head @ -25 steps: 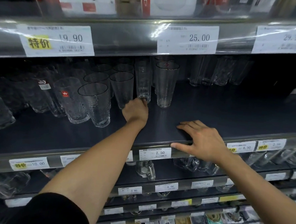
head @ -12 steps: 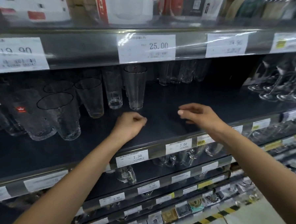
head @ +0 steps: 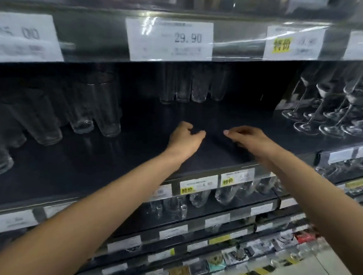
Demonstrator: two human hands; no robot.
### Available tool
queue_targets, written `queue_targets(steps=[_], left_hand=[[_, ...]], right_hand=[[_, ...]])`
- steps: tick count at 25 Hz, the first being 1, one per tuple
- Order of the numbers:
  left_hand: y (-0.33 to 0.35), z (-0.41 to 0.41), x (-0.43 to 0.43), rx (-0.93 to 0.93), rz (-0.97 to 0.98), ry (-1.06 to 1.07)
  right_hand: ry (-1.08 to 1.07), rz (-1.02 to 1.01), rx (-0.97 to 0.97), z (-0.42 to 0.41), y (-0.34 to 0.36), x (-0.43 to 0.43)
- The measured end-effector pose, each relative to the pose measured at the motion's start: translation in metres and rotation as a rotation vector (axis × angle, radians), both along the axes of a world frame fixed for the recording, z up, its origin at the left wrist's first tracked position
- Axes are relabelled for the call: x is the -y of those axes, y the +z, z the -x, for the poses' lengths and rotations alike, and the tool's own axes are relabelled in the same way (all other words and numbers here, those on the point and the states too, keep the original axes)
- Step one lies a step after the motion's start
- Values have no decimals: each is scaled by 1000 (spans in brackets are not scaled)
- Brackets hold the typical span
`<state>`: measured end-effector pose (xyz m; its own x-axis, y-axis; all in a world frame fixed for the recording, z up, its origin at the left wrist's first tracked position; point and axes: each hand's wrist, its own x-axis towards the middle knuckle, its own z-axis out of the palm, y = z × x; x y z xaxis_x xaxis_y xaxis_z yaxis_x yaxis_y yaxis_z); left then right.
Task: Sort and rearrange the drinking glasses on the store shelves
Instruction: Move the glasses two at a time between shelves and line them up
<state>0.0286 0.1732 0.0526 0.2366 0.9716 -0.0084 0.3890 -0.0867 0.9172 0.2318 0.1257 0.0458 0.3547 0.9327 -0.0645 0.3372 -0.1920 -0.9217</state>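
Beyond both empty hands [head: 216, 137], glasses [head: 191, 85].

On the shelf [head: 132, 166], tall glasses [head: 106, 112] stand at the left, small glasses [head: 191, 85] at the back, and stem glasses [head: 333, 107] at the right. More glasses [head: 198, 198] sit on the shelf below.

price tag [head: 171, 40] — "29.90", upper shelf edge [head: 93, 38]
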Motion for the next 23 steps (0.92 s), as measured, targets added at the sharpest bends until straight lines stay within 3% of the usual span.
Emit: queue_targets(steps=[5, 16, 23], left_hand=[[-21, -56, -51, -44, -112, 262], [-31, -85, -153, -1, -352, 473], [-33, -99, -201, -132, -281, 585]], right_hand=[[85, -11, -34, -64, -7, -58], [107, -200, -69, -101, -15, -176], [90, -354, -13, -105, -28, -235]])
